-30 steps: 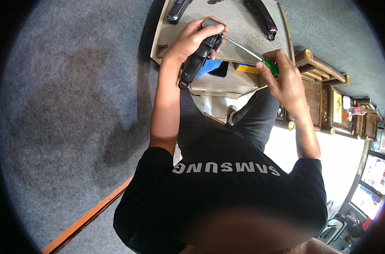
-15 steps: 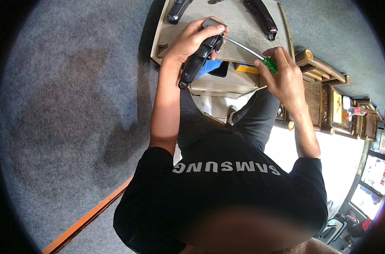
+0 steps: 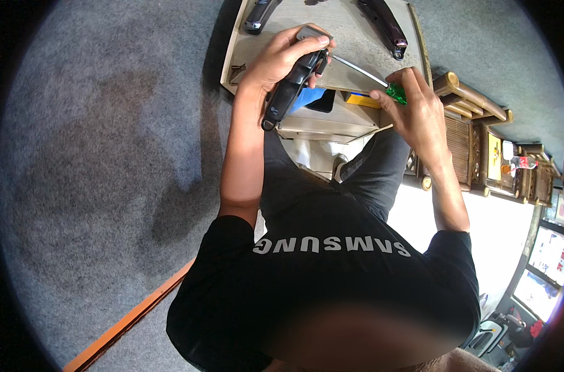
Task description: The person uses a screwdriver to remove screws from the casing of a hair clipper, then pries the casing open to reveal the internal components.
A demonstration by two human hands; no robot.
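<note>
My left hand [image 3: 282, 54] is closed around a black hair clipper [image 3: 286, 93], its thumb pressed near the grey metal blade [image 3: 309, 33]. The clipper tilts, blade end away from me and its looped tail end toward my lap. In my right hand [image 3: 416, 115] is a screwdriver [image 3: 395, 92] with a clear green handle, pinched between thumb and fingers. Its thin metal shaft points left, and the tip meets the side of the clipper just below the blade. The exact contact spot is too small to make out.
On the wooden table [image 3: 338, 37] lie a dark clipper [image 3: 384, 28] at right and another black device [image 3: 261, 15] at left. An open shelf beneath holds a black flat object [image 3: 321, 101] and a blue-yellow box [image 3: 361, 100]. Bamboo chairs [image 3: 458, 149] stand to the right, with a bottle [image 3: 522, 162] beyond.
The fingers of my right hand have shifted slightly on the screwdriver's handle. The clipper and my left hand stay in place.
</note>
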